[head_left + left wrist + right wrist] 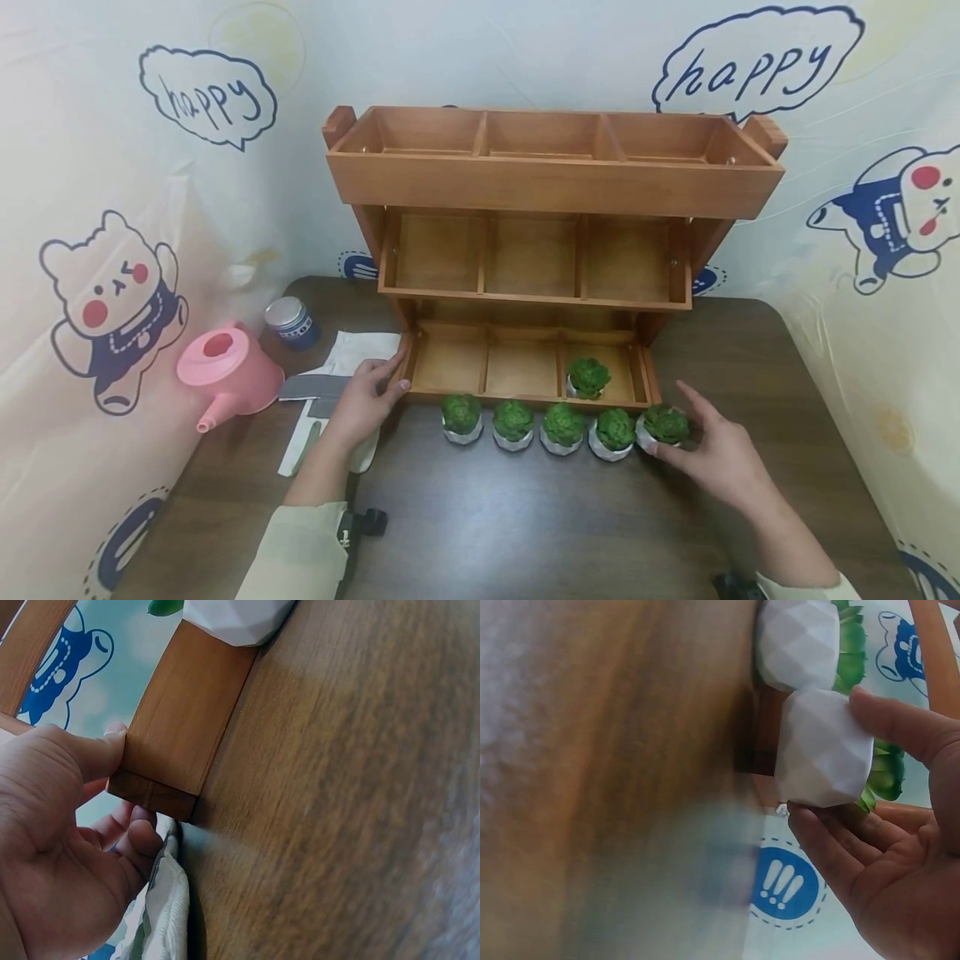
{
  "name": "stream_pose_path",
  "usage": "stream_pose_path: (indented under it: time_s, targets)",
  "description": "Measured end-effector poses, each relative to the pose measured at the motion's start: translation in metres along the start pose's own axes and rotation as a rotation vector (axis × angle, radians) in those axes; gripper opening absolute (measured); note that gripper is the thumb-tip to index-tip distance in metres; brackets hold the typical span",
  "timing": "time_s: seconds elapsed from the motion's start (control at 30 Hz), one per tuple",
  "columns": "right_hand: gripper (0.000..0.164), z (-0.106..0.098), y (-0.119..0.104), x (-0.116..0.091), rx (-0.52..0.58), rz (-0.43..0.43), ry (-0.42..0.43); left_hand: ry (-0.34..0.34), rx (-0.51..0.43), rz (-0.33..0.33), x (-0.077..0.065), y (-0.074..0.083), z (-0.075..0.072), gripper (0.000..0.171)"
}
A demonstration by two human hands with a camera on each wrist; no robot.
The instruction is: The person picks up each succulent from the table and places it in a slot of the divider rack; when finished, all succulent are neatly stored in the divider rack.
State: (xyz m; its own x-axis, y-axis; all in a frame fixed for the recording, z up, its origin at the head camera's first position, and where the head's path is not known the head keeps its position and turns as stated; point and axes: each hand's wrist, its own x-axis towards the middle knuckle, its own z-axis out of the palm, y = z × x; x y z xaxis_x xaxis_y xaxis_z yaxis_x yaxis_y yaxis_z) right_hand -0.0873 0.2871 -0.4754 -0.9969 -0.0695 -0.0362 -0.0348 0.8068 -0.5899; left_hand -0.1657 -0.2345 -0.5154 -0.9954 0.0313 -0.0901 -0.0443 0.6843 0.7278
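In the head view, a three-tier wooden planter shelf (555,185) stands at the back of the table. My left hand (365,398) grips the left end of its bottom tier, thumb at the front board (184,712) and fingers curled by the end. Several potted succulents (513,423) with white faceted pots line up before the shelf. The rightmost succulent (666,423) is pinched by my right hand (716,454), with thumb and fingertips on opposite sides of its white pot (821,750). One more succulent (588,377) sits in the bottom tier's right compartment.
Left of the shelf lie white and grey gloves (367,350), partly under my left arm. Beyond them are a pink watering can (240,375) and a blue jar with a silver lid (292,323). A printed curtain (480,50) surrounds the table (480,517).
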Motion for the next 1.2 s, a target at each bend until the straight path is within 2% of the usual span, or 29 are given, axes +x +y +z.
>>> stream_pose_path:
  time_s: [0.3, 0.47, 0.83, 1.2]
  targets:
    - [0.085, -0.012, -0.013, -0.001, -0.009, -0.016, 0.027, -0.002, -0.003, 0.006, 0.001, 0.001, 0.0, 0.059]
    - [0.079, -0.014, -0.018, 0.001, -0.01, -0.04, 0.052, -0.004, -0.011, 0.012, 0.001, 0.0, 0.0, 0.059]
    - [0.079, -0.018, -0.029, 0.008, 0.016, -0.036, 0.058, -0.004, -0.002, 0.007, 0.001, -0.002, 0.0, 0.059]
    - [0.077, -0.013, -0.043, 0.017, 0.048, -0.064, 0.074, -0.001, -0.006, 0.005, 0.001, -0.003, 0.001, 0.059]
